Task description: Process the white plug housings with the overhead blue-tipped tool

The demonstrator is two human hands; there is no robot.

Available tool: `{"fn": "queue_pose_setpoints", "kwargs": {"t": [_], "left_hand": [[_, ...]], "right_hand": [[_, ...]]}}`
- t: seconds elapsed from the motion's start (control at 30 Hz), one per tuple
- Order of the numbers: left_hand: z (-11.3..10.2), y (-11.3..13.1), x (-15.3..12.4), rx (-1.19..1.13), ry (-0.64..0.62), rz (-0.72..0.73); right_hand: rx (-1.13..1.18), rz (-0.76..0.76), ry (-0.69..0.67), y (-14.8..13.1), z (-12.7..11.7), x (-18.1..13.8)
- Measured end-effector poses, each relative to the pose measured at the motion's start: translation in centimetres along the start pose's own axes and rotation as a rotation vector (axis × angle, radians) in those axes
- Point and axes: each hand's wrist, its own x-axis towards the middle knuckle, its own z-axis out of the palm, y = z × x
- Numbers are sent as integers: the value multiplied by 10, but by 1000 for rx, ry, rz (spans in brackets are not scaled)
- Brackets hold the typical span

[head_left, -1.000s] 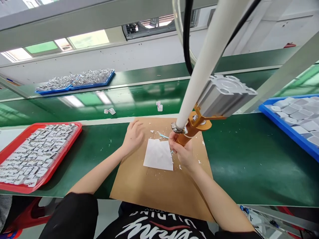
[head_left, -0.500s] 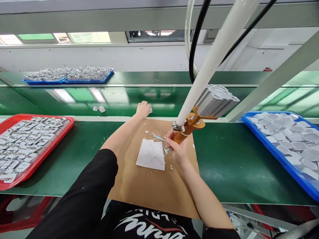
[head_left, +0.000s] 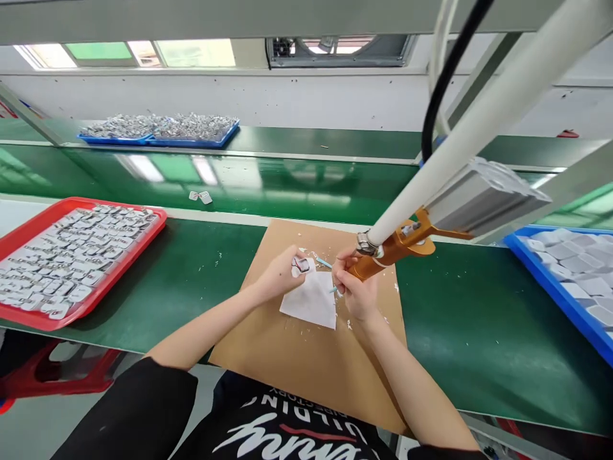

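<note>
My left hand (head_left: 280, 275) pinches a small white plastic part (head_left: 302, 265) with a red wire and a dark or metallic piece in it. It is just above the far left of a white paper sheet (head_left: 310, 303). My right hand (head_left: 357, 287) is wrapped round the front of a gold-coloured air tool (head_left: 390, 255), which hangs from a white tube. Two light blue prongs (head_left: 324, 262) stick out left of my right fingers, spread apart; whether they belong to the tool is hidden by the hand. White scraps are scattered around.
Brown cardboard (head_left: 306, 364) lies on the green bench (head_left: 460, 319). A red tray (head_left: 90, 316) of white parts is at left, a blue tray (head_left: 555, 297) of white pieces at right. Two joined white parts (head_left: 200, 197) lie beyond. Blue trays (head_left: 191, 143) of metal bits sit behind.
My left hand has come back from the far green surface to the paper, bringing the white plastic part. My right hand keeps its grip on the air tool. The whole view has shifted.
</note>
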Motion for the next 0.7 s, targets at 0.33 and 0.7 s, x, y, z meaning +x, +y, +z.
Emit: {"fn": "queue_pose_setpoints", "kwargs": {"t": [0.33, 0.7], "left_hand": [[7, -3, -30, -194, -30, 77], [10, 9, -43, -182, 8, 120]], "right_hand": [[-38, 68, -228, -9, 20, 9], [85, -87, -365, -21, 35, 15]]}}
